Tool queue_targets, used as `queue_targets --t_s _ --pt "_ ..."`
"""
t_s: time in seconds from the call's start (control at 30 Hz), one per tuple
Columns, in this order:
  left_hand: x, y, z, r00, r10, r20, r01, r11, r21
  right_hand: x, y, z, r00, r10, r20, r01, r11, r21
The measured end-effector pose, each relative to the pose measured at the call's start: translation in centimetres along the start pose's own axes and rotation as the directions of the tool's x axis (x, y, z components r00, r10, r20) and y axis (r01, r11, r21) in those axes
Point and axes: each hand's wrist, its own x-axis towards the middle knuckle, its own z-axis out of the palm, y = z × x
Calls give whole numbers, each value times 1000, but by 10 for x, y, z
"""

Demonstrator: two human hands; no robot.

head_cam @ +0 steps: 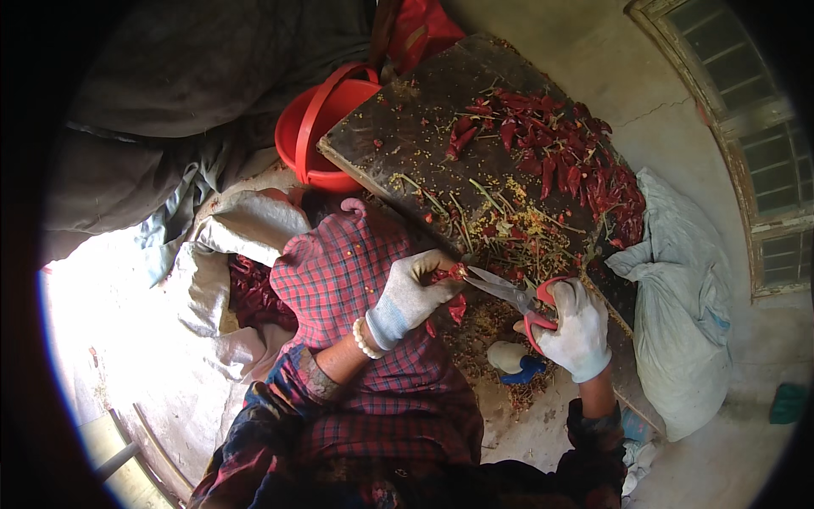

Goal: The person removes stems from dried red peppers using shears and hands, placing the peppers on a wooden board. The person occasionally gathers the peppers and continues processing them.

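In a pale work glove, my left hand point(413, 292) pinches a dried red chili pepper point(456, 272) over my lap. My right hand point(579, 324), gloved too, grips the red handles of a pair of scissors point(518, 296). The parted blades point left, with the tips close to the pepper. Beyond my hands, stems, yellow seeds point(531, 216) and red scraps litter a dark tabletop point(413, 127). A heap of dried red chilies point(559, 153) covers its far right part.
A red bucket point(292, 127) stands by the table's left corner. Left of my checked apron point(343, 273), an open white sack point(203, 286) holds red chilies point(254, 289). A full pale sack point(683, 324) leans at the table's right edge. Seeds and scraps lie around my shoe point(509, 357).
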Motion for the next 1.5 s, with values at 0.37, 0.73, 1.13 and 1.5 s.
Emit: queue_targets --t_s 0.37,0.73,1.13,1.5 --pt "2 -13 -5 999 -3 32 -1 994 105 8 3 -17 984 -31 173 42 997 -63" --pt "0 -10 0 997 47 -58 -32 971 236 25 -5 -34 948 -110 299 164 973 -164" --pt "1 -13 -1 983 102 -154 -50 950 307 18 -18 -3 968 -65 242 130 956 -263" --pt "1 -6 -1 992 40 -122 -11 973 233 -5 -28 12 936 186 297 -232 964 127"
